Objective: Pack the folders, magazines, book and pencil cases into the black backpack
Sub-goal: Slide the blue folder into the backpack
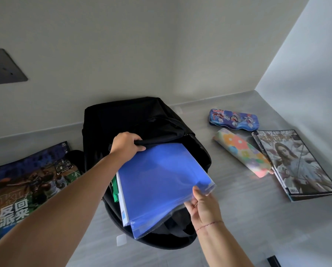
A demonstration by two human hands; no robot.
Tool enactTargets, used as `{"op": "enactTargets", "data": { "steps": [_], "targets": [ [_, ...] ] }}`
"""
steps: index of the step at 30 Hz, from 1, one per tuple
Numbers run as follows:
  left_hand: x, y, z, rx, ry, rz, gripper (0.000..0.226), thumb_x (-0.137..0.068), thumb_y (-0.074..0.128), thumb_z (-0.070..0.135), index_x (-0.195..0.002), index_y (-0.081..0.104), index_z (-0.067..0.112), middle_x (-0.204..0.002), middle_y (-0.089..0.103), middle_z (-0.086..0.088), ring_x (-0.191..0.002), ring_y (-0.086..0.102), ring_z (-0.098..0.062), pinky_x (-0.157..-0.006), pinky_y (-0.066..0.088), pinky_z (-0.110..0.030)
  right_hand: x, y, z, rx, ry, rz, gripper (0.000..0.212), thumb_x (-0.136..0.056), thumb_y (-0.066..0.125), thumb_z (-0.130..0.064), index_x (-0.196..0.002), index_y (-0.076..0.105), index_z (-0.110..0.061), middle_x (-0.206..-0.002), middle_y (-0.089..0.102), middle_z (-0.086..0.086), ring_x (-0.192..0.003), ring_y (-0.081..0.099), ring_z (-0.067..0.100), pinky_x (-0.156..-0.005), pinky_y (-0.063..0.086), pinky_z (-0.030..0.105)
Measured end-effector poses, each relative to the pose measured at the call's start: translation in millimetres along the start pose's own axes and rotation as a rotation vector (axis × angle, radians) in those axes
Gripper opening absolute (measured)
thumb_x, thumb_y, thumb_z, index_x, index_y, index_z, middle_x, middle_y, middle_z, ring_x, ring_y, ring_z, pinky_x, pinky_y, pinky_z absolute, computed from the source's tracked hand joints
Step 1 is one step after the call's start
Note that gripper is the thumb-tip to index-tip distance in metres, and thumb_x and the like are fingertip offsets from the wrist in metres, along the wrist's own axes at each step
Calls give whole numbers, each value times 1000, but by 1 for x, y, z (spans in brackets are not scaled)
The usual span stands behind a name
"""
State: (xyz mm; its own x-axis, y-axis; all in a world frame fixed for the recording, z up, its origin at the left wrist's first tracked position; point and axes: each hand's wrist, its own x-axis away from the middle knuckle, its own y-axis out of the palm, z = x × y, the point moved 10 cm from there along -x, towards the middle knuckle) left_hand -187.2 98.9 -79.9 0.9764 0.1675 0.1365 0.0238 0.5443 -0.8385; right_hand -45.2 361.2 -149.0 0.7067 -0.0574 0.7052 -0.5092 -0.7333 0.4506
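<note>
The black backpack (134, 120) lies on the grey surface with its main opening towards me. My left hand (126, 145) grips the upper edge of that opening and holds it apart. My right hand (203, 205) pinches the near right corner of a blue folder (161, 182), which sits partly inside the bag at a tilt. A white folder edge (122, 205) and a green one (115, 191) show in the bag to the blue folder's left. A magazine (26, 187) lies left of the bag.
To the right lie a blue printed pencil tin (234, 120), a flowered soft pencil case (244, 153) and a stack of magazines (296, 166). Walls close the back and right side. A dark wall plate (3, 66) is at upper left.
</note>
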Motion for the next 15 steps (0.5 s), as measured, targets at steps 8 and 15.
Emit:
{"op": "enactTargets", "data": {
  "steps": [8, 15],
  "targets": [
    [10, -7, 11, 11, 51, 61, 6, -77, 74, 24, -81, 70, 22, -68, 56, 11, -63, 51, -4, -50, 35, -18, 10, 31, 33, -142, 190, -171, 23, -97, 40, -4, -104, 61, -10, -102, 65, 14, -94, 62, 31, -83, 48, 49],
    [9, -22, 10, 8, 59, 76, 6, -79, 72, 20, -84, 69, 19, -71, 53, 8, -68, 51, -11, -53, 34, -18, 7, 40, 25, -175, 221, -196, 23, -97, 42, -6, -92, 64, -7, -82, 74, 13, -77, 71, 29, -94, 51, 48]
  ]
}}
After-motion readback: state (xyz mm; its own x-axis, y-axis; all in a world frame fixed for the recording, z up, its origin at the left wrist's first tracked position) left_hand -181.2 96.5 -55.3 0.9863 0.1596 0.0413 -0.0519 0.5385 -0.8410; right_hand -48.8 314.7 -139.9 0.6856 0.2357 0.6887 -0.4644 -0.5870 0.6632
